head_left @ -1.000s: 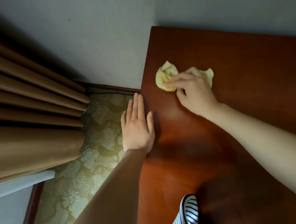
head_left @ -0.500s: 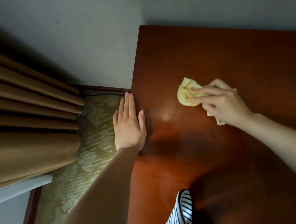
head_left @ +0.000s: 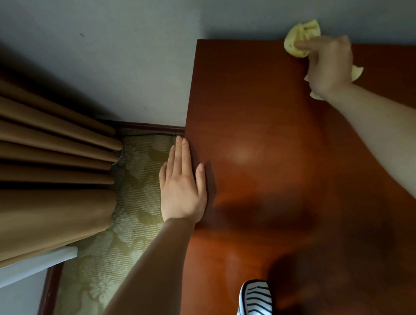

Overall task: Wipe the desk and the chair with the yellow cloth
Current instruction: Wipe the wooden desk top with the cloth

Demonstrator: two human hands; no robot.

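Note:
A glossy reddish-brown wooden desk (head_left: 262,134) fills the right half of the head view. My right hand (head_left: 328,65) grips a crumpled yellow cloth (head_left: 302,36) at the desk's far edge, right against the grey wall. Part of the cloth sticks out below my palm. My left hand (head_left: 181,183) lies flat with straight fingers along the desk's left edge, thumb on the top surface. No chair is in view.
Brown pleated curtains (head_left: 42,156) hang at the left. A patterned beige carpet (head_left: 110,250) covers the floor between curtain and desk, with a dark wooden skirting board (head_left: 150,124) along the wall. A striped piece of clothing (head_left: 256,301) shows at the bottom.
My right hand has carried the cloth from the desk's left part across to the far edge by the wall. My left hand has stayed flat on the desk's left edge.

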